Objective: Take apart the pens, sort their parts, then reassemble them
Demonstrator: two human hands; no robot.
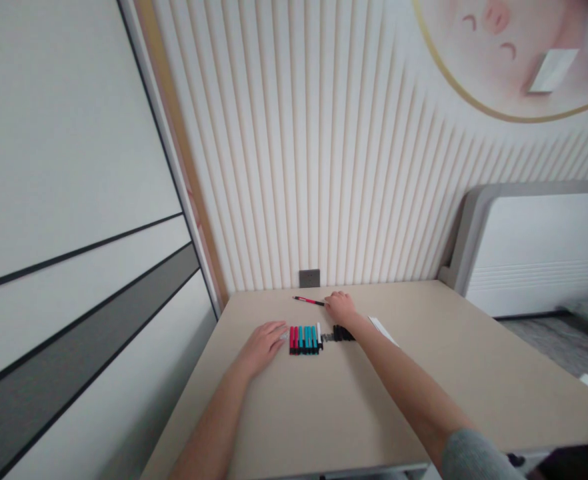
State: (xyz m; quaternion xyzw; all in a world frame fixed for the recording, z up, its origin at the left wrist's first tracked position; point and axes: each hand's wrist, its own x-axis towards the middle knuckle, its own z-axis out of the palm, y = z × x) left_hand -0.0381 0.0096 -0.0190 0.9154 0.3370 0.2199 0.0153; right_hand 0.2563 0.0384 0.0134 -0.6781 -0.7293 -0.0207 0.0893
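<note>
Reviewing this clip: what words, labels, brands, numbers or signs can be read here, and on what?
No text can be read in this view.
The row of coloured markers: any print is too small to read.
The red-and-black pen: any print is too small to read.
The white paper: no writing can be made out.

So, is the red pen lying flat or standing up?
Lying flat: the red pen rests on the table by the right hand.
</note>
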